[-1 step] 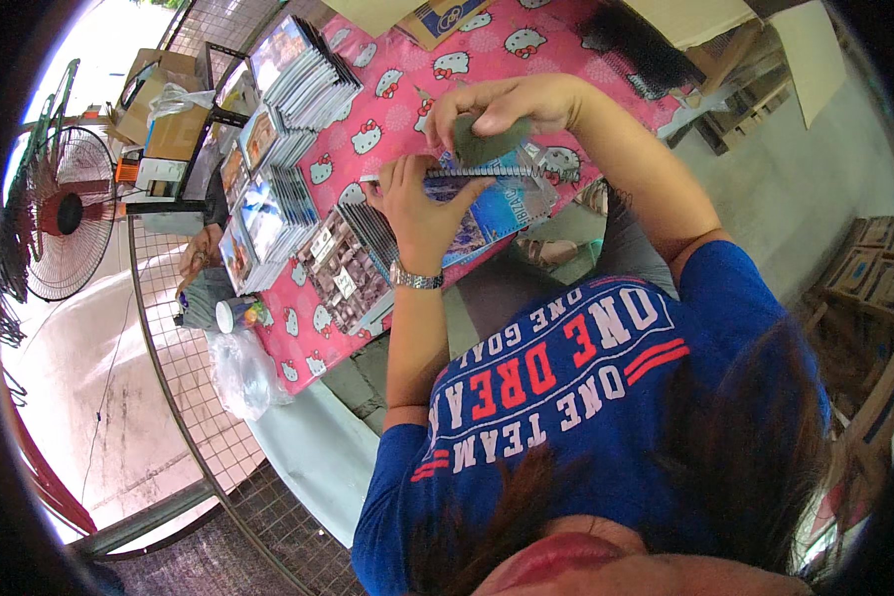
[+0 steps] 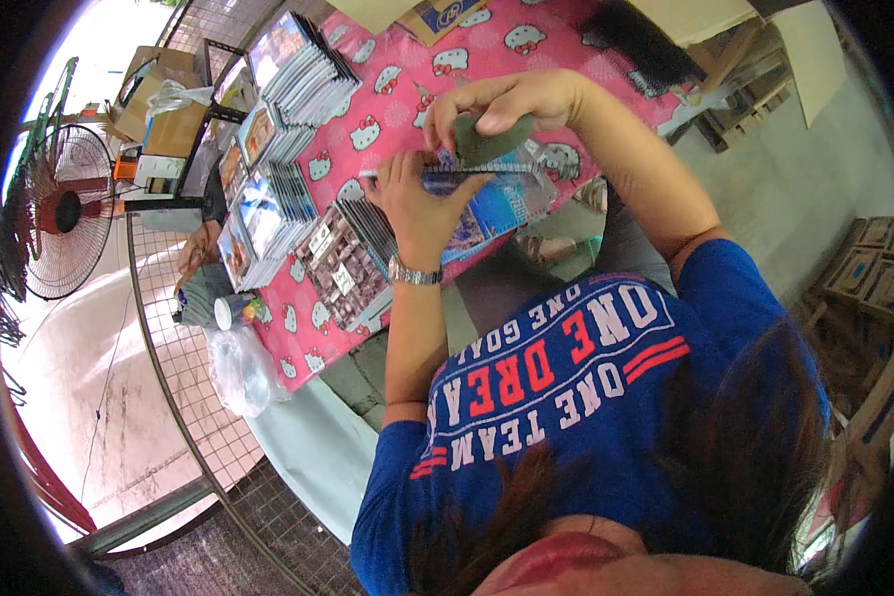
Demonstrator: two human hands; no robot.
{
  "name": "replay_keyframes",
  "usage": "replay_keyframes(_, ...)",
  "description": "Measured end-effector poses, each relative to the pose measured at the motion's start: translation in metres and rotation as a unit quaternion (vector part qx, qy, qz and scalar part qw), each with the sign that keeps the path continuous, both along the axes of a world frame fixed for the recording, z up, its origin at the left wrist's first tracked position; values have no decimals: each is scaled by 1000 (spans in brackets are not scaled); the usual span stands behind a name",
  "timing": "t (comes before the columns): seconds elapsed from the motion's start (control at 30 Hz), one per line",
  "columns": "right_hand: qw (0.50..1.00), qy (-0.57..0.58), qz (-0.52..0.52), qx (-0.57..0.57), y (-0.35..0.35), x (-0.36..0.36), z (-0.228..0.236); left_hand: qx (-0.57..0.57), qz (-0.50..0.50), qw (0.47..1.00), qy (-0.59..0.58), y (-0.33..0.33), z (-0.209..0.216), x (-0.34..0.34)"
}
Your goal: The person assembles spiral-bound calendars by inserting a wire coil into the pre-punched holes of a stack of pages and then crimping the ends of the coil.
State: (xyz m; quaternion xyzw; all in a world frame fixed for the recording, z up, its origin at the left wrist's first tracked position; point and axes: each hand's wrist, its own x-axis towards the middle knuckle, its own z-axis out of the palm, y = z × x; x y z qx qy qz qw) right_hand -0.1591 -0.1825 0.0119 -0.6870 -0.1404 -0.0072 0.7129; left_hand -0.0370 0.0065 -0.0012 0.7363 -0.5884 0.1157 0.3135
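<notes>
My left hand (image 2: 415,211), a metal watch on its wrist, holds the top edge of a spiral notebook (image 2: 497,211). Its fingers bend over the coil side and its thumb stretches to the right across the notebook. The notebook's cover is blue with a picture. Just above the coil, my right hand (image 2: 517,102) grips a dark green pad (image 2: 489,145) between thumb and fingers; its exact kind is unclear. Beside my left wrist lies a stack of notebooks (image 2: 340,263) with grey-brown patterned covers. My fingers partly hide the coil.
Stacked notebooks (image 2: 268,214) stand along the left of the pink patterned tablecloth (image 2: 407,84). Past them is another person's hand (image 2: 201,248), near a white-lidded jar (image 2: 230,313) and a clear plastic bag (image 2: 243,372). A fan (image 2: 68,212) stands far left, and a black brush-like object (image 2: 636,45) lies far right.
</notes>
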Motion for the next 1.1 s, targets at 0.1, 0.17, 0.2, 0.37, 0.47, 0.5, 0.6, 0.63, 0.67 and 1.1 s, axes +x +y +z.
replay_keyframes(0.1, 995, 48, -45, -75, 2, 2, 1, -13, 3, 1000, -18, -2, -1, 4)
replay_keyframes(0.17, 991, 66, -53, -100, 2, 5, 6, 5, 13, 1000, 10, 2, 2, 6)
replay_keyframes(0.2, 992, 76, -38, -91, 1, 6, 9, 14, 19, 999, 24, 2, 3, 8)
replay_keyframes(0.37, 999, 33, 13, 32, 8, 20, 4, -14, -11, 999, 26, 6, 5, 15)
replay_keyframes(0.47, 999, 32, 34, -5, 7, 28, 9, -11, 3, 999, 51, 2, 9, 15)
replay_keyframes(0.5, 987, 89, 9, -133, 5, 36, 7, -17, -6, 1000, 6, 6, 3, 20)
replay_keyframes(0.6, 996, 88, 4, -18, 4, 40, 7, -33, -8, 998, 50, 9, 2, 28)
replay_keyframes(0.63, 994, 65, 38, 79, 5, 42, 7, -25, -19, 997, 75, 11, 2, 35)
replay_keyframes(0.67, 981, 43, 71, 177, 7, 44, 7, -24, -19, 997, 71, 13, 1, 40)
replay_keyframes(1.1, 994, 48, 52, 78, 4, 59, -1, 0, 30, 996, 81, 13, 7, 40)
